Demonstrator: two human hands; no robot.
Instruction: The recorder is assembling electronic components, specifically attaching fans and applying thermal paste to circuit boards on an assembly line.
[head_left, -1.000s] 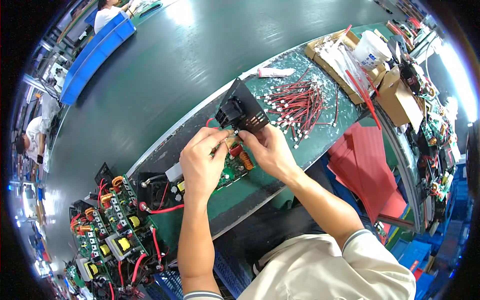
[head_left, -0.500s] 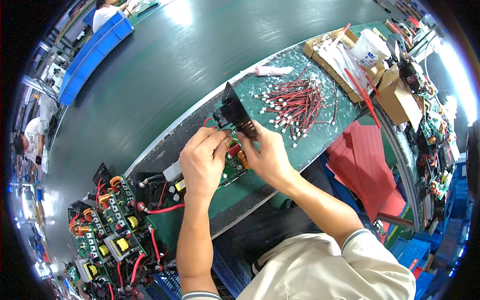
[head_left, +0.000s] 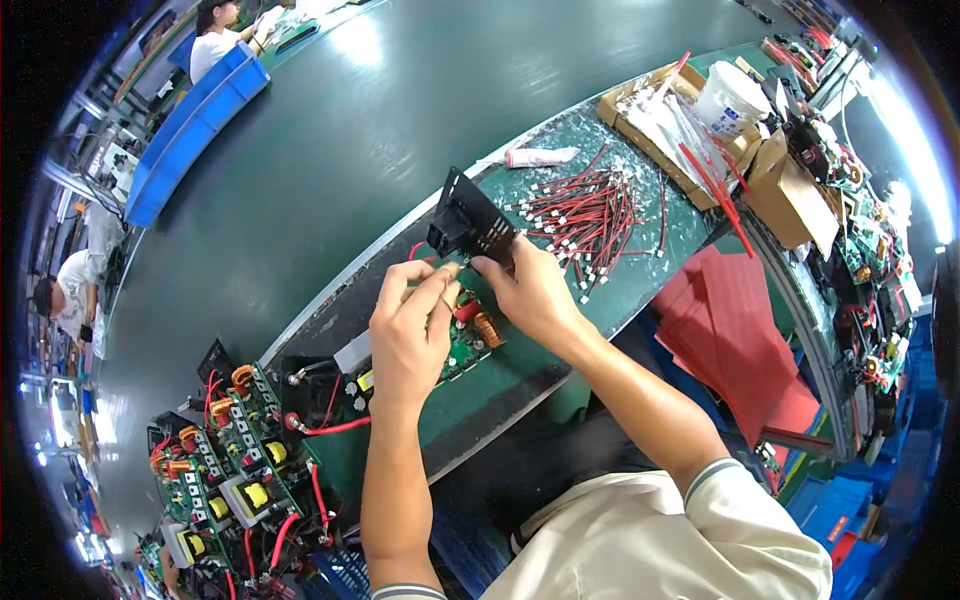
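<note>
My right hand (head_left: 535, 290) grips the edge of a black slotted panel (head_left: 488, 218), which stands tilted above the bench. A black socket-like block (head_left: 450, 230) sits on the panel's left face, and a red wire runs near it. Just below, my left hand (head_left: 412, 325) has its thumb and fingertips pinched together; whatever is between them is too small to make out. Under both hands lies a green circuit board (head_left: 462, 352) with a copper coil (head_left: 487, 329) and a red component. My left hand hides part of this board.
Red and black wires with white connectors (head_left: 590, 215) lie in a pile beyond my right hand. Stacked circuit boards (head_left: 235, 450) are at the left. A cardboard tray (head_left: 652, 140), white bucket (head_left: 728, 102) and red sheets (head_left: 735, 340) are at the right. A blue bin (head_left: 195, 135) stands across the bench.
My left fingertips have drawn slightly away from the black panel. The panel has turned a little, showing more of its slotted face. The whole view has shifted slightly.
</note>
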